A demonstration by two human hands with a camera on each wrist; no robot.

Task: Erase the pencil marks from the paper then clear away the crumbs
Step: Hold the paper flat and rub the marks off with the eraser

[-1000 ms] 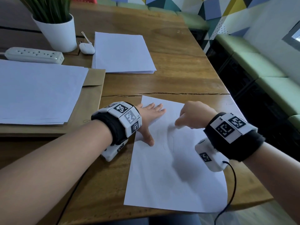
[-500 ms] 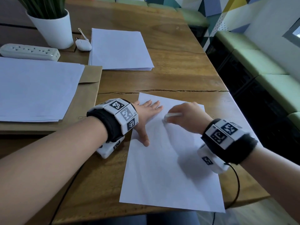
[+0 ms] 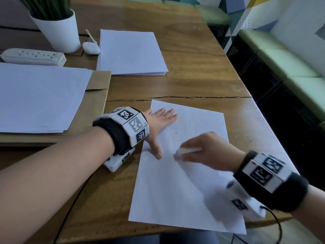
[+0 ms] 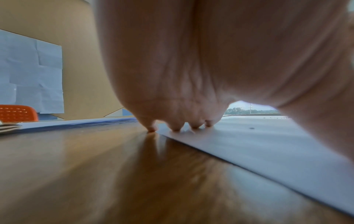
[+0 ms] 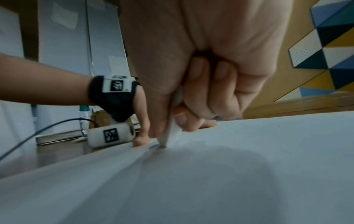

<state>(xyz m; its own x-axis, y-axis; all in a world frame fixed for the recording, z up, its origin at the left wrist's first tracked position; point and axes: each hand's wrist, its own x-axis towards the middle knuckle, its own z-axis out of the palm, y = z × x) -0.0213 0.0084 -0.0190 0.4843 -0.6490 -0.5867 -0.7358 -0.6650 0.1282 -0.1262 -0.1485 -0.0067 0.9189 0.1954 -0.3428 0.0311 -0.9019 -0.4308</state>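
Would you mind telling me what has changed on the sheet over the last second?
The right hand, gripping the white eraser, has swept from the sheet's upper middle down toward the person, nearing the left thumb. The left hand stays flat on the paper, pinning its upper left corner. The sheet itself has not visibly shifted.

Head view looks down, forward over table (image 3: 193,81), both forearms visible. Left wrist view sits almost on tabletop, facing along fingers. Right wrist view low, close above paper (image 5: 210,181). All share paper.
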